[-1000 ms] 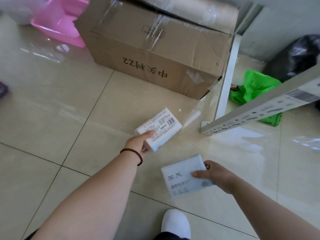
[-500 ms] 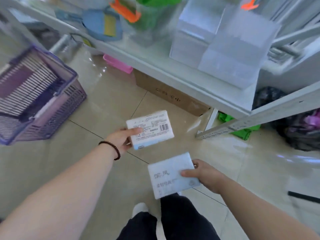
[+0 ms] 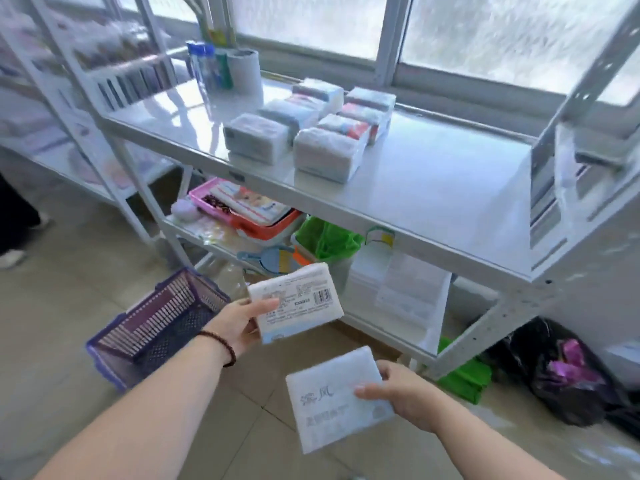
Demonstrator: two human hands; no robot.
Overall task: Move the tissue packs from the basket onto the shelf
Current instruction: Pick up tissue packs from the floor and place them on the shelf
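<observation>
My left hand (image 3: 239,323) grips a white tissue pack (image 3: 301,299), barcode side up, in front of the shelf's lower level. My right hand (image 3: 398,393) holds a second white tissue pack (image 3: 329,400) lower and nearer to me. The purple basket (image 3: 152,327) stands on the floor to the left, behind my left forearm; I see nothing in the part that shows. The white metal shelf (image 3: 433,188) spans the middle of the view. Several wrapped tissue packs (image 3: 325,152) lie in two rows on its top board, left of centre.
Blue and green bottles and a white roll (image 3: 242,71) stand at the shelf's back left. The lower level holds pink and orange trays (image 3: 242,209), a green bag (image 3: 325,240) and clear boxes. A black bag (image 3: 568,379) sits on the floor at right. Another rack stands left.
The view has swung up from the floor and cardboard box to the shelf top. Both hands have kept their tissue packs and risen toward the shelf.
</observation>
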